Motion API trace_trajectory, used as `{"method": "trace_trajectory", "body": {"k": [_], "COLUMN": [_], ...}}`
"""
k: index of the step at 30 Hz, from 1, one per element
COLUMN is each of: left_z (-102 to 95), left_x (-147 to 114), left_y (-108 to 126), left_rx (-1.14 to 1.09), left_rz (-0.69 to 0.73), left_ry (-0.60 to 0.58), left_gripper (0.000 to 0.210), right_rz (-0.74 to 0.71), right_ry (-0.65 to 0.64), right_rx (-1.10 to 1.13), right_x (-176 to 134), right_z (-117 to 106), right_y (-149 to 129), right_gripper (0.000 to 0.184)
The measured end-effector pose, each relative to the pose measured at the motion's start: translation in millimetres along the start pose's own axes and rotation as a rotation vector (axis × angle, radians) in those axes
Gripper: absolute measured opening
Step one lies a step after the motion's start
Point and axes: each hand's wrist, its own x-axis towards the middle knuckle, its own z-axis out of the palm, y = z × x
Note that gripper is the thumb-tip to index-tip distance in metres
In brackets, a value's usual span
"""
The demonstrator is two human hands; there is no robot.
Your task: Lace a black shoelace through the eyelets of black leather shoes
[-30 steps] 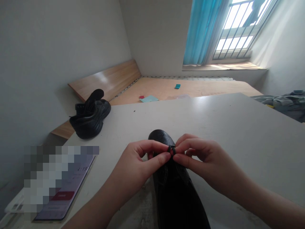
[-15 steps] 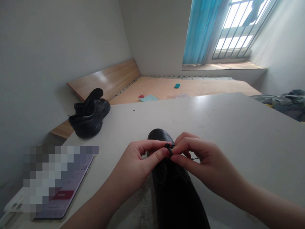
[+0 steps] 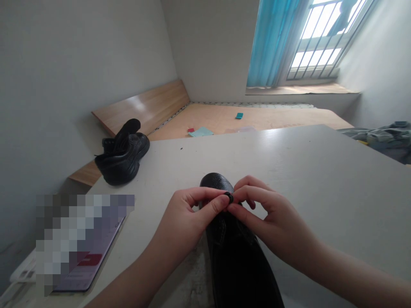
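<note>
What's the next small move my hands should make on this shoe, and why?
Perhaps ease the right hand gently sideways to snug the black lace, keeping the left hand in place: the lace looks bunched above the black shoe, the left thumb and forefinger pinch it, and the right fingertips are right beside it.

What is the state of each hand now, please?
Left hand: closed, thumb and forefinger pinching the black lace over the shoe.
Right hand: fingertips at the same lace; whether they grip it cannot be told.
</note>
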Motion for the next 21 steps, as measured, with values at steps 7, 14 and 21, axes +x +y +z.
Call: {"method": "trace_trajectory", "body": {"k": [7, 14, 21], "left_z": [1.4, 0.4, -1.5], "left_x": [-1.5, -5.6, -7.7], "left_y": [3.4, 8.0, 10.2], "left_rx": [0.111, 0.147, 0.169], "left_rz": [0.090, 0.163, 0.155], "left_ry": [-0.017, -0.037, -0.069], "left_gripper": [0.026, 0.023, 0.023], "right_rz": [-0.273, -0.424, -0.366], "right_ry": [0.022, 0.045, -0.020], "right_rx": [-0.214, -0.402, -0.483], "right_x": [-1.2, -0.7, -2.6], "right_z": [0.0, 1.1, -0.8], "right_y": [2.0, 3.6, -1.1], "right_gripper": [0.008, 0.007, 0.014]}}
